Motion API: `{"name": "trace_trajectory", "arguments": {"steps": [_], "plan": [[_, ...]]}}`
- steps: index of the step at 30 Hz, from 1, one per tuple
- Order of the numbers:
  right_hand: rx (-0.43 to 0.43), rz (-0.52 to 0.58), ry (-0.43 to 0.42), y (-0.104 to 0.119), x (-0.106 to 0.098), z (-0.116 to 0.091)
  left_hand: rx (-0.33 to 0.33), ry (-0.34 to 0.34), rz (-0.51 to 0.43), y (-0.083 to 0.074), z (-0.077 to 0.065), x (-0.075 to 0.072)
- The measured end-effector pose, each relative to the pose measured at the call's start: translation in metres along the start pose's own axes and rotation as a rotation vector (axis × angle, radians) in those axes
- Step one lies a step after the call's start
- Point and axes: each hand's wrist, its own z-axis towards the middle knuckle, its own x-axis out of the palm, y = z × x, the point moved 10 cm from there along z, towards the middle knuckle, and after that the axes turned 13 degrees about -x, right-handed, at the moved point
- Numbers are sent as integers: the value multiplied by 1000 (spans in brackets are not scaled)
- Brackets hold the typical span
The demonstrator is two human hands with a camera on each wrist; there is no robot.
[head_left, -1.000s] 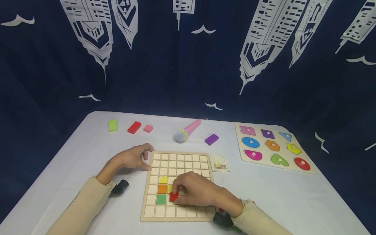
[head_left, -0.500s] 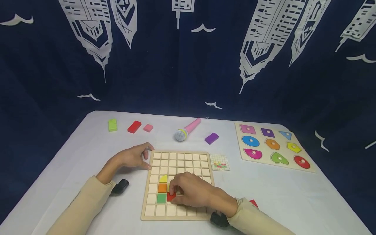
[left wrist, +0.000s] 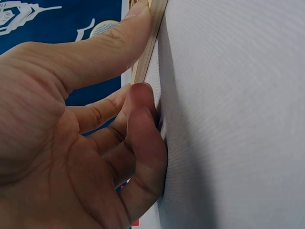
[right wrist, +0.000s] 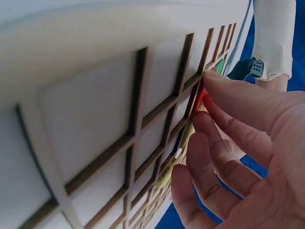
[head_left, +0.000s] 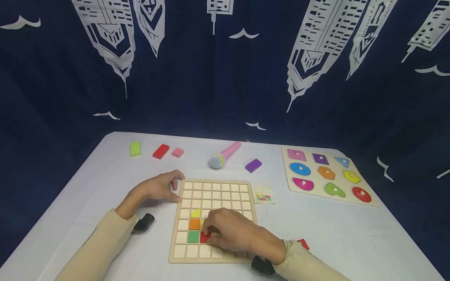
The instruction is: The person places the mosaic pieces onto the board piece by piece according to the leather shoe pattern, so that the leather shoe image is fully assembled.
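My left hand rests at the left edge of a wooden grid board, with its thumb against the side and a finger at the far corner. In the left wrist view the other fingers bend against the white cloth. My right hand pinches a red square tile between thumb and index finger, down in the cell right of a green square tile. Above the green one are an orange square tile and a yellow rounded tile. Another yellow tile is mostly hidden behind the right fingers.
A small pattern card lies by the board's right side. A shape puzzle stands at far right. Behind the board lie a toy microphone and purple, red, pink and green blocks. A red piece shows beside the right sleeve.
The right hand has shifted slightly left with the red tile, which now sits in the cell beside the green tile. The left hand stays at the board's edge.
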Motion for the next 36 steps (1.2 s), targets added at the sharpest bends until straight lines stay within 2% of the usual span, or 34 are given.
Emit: {"name": "trace_trajectory", "arguments": {"steps": [6, 10, 17, 20, 25, 30, 36], "plan": [[5, 24, -7, -4, 0, 0, 7, 8, -12, -1, -2, 0], [16, 1, -11, -7, -2, -1, 20, 6, -13, -4, -3, -1], [-63, -24, -32, 1, -13, -16, 51, 15, -31, -7, -8, 1], [-46, 19, -45, -5, -21, -33, 59, 13, -31, -7, -8, 1], [73, 122, -65, -33, -31, -75, 74, 17, -33, -6, -8, 1], [180, 121, -89, -60, -39, -123, 64, 17, -17, -6, -7, 2], [359, 111, -57, -89, -42, -171, 18, 2, -8, -3, -6, 2]]}}
